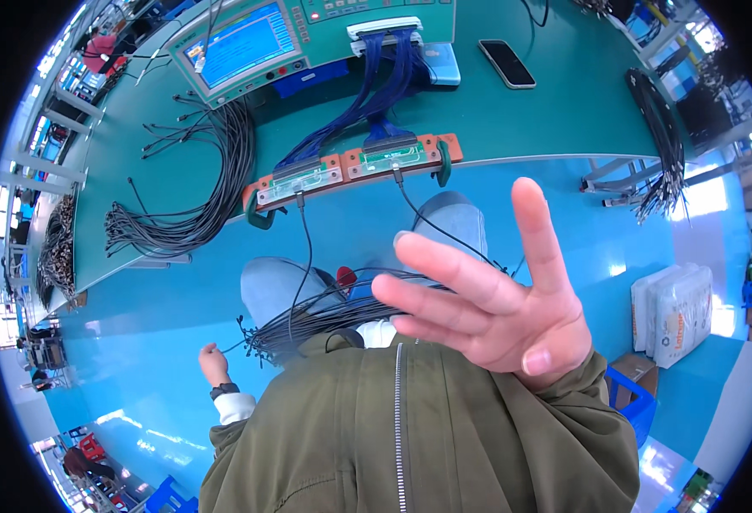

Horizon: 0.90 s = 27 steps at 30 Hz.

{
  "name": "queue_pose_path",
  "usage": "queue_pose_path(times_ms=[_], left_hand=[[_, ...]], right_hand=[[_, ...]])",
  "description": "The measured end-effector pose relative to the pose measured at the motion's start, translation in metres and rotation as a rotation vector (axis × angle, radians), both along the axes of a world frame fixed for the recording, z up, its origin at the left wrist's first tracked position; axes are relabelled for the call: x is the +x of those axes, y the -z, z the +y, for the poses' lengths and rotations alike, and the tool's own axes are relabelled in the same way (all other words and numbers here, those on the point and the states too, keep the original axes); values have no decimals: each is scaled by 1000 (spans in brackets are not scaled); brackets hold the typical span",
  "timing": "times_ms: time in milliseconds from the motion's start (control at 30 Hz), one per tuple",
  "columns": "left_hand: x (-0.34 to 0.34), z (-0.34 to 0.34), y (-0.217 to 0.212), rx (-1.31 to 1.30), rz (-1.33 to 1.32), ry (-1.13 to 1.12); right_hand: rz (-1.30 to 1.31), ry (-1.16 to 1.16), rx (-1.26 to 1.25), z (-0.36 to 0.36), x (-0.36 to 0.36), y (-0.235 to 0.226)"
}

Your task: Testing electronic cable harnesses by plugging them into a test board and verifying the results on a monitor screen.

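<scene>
My right hand point(500, 303) is raised in front of my chest, fingers spread and palm showing, with nothing in it. My left hand point(213, 366) is low at the left, fingers closed on the end of a thin black cable point(234, 348). Across my lap lies a bundle of black cables point(329, 309). At the table's near edge are two connector boards, a left one point(300, 181) and a right one point(393, 159). One black cable point(310, 248) is plugged into the left board, another point(431, 220) into the right.
A tester with a lit screen point(246, 44) stands on the green table point(470, 111); dark blue wiring point(363, 107) joins it to the boards. Black cables point(222, 184) lie at left, more point(662, 141) hang at right. A phone point(507, 64) lies behind. Wrapped white packs point(673, 315) and a blue crate point(634, 398) stand right.
</scene>
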<state>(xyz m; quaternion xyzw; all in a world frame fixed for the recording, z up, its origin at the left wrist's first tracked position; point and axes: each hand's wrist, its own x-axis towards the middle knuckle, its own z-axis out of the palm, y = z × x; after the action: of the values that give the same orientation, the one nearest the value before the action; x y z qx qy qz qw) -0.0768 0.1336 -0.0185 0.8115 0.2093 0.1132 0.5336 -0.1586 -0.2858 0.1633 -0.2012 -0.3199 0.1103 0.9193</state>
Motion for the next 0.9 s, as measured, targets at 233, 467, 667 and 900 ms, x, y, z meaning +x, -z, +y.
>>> queue_pose_path(times_ms=[233,467,667,900], left_hand=[[-8,-86,-110,-133,-259,295],[-1,-180,-212,-413,-616,1230],[-2,-179,-221,-320,-553,1313],[-1,-185,-214,-348,-698,1238]], right_hand=[[67,-265,49,25,8,-21],[128,-494,197,47,12,-27],[221,-519,298,50,12,-26],[284,-555,204,55,18,-32]])
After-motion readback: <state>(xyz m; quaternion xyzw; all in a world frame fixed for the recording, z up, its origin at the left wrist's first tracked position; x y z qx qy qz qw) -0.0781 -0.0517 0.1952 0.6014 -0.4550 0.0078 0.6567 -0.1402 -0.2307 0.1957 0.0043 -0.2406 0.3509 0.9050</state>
